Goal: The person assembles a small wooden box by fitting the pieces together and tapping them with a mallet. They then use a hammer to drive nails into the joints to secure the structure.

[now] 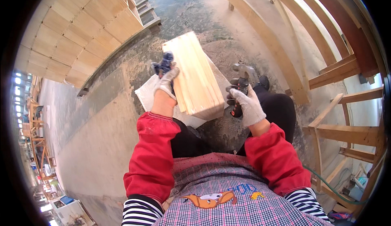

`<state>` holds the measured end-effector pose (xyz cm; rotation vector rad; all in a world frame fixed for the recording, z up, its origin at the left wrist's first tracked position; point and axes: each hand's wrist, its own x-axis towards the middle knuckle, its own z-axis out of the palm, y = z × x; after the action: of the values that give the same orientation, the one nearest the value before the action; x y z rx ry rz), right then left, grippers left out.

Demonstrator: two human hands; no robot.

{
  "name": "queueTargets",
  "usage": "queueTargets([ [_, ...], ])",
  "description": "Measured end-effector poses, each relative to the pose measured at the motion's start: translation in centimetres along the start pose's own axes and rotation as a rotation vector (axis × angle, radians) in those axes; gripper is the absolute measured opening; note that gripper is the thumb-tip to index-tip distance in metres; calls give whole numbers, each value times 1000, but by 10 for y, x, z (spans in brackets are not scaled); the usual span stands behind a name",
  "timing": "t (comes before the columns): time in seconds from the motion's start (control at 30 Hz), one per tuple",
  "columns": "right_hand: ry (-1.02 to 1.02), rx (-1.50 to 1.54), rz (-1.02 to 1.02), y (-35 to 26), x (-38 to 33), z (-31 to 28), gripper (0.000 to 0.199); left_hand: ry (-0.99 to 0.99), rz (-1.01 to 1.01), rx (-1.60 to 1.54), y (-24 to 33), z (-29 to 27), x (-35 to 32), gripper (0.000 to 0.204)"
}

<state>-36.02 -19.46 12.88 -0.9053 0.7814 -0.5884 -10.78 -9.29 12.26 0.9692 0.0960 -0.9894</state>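
A long, pale wooden box [195, 75] lies lengthwise in front of me, over a whitish sheet [146, 93] on the floor. My left hand [166, 77], in a light glove with dark blue fingers, is closed against the box's left side. What its fingertips press on is partly hidden. To the right of the box, my right hand [247, 101] wraps its dark-fingered glove around the dark handle of a claw hammer [245, 72]. The metal hammer head points away from me, apart from the box.
Stacked wooden boxes [81, 30] stand on a low pallet at the far left. Wooden frames and long planks [269, 38] take up the right side. A green hose [334, 187] curves at the lower right. My knees [281, 112] flank the work area.
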Motion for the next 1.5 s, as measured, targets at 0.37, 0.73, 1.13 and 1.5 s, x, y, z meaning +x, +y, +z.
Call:
queueTargets([
  [0.37, -117, -157, 61, 4, -8, -9, 33, 317, 208, 201, -3, -3, 35, 65],
  [0.73, -387, -470, -94, -68, -25, 54, 62, 388, 1435, 1396, 48, 29, 19, 59],
  [1.13, -353, -945, -311, -53, -28, 48, 53, -120, 1212, 1866, 17, 34, 37, 75],
  [1.5, -335, -1108, -314, -54, -39, 57, 51, -118, 1158, 1981, 18, 40, 35, 71],
])
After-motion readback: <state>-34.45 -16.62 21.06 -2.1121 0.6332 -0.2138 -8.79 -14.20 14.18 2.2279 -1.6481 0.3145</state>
